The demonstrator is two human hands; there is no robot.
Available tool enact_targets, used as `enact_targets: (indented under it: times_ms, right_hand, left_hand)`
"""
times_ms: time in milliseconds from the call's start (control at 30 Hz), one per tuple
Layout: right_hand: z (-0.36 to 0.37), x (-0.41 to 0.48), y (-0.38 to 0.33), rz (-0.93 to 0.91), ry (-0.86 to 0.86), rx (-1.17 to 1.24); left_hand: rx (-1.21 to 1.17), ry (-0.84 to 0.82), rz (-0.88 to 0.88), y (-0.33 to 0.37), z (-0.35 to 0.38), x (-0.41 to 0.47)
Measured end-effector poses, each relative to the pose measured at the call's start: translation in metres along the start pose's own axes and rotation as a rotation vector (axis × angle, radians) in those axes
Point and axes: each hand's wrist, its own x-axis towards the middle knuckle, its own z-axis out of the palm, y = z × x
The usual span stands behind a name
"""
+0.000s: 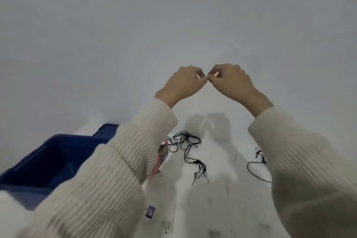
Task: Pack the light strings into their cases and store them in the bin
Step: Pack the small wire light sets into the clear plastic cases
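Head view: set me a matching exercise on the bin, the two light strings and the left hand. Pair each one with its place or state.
Things
1. bin
2. tangled light string
3. second light string
4. left hand

Places or states
A. raised, fingers curled, tips meeting those of the right hand
B. partly hidden by the right sleeve
C. dark blue, at the left edge
D. in the middle, on the white surface

Pairs: 1-C, 2-D, 3-B, 4-A
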Motion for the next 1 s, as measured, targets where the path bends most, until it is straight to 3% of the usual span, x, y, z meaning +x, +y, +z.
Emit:
enact_targets:
  times_ms: [200, 367, 467, 567, 700, 833, 1000]
  right_hand:
    - [0.102, -0.087, -0.008, 0.101, -0.428, 0.099]
    - [0.174, -0.151, -0.014, 0.06, -0.68, 0.088]
    - [0.194, -0.177, -0.016, -0.044, -0.746, -0.006]
    - [0.201, -0.188, -0.014, -0.248, -0.802, -0.172]
    - [0.201, -0.195, -0.01, -0.353, -0.775, -0.214]
    - [0.205, -0.199, -0.003, -0.412, -0.815, -0.252]
    - [0.204, -0.2, 0.003, -0.541, -0.808, -0.408]
  left_hand:
    - [-0.048, -0.2, -0.191, -0.087, 0.034, -0.111]
    - [-0.044, -0.226, -0.368, -0.146, 0.056, -0.197]
    - [-0.034, -0.184, -0.46, -0.166, 0.063, -0.233]
    - [-0.058, -0.158, -0.439, -0.171, 0.071, -0.256]
    - [-0.102, -0.161, -0.392, -0.165, 0.087, -0.27]
    - [-0.104, -0.293, -0.397, -0.158, 0.108, -0.274]
    - [0.058, -0.398, -0.421, -0.148, 0.128, -0.274]
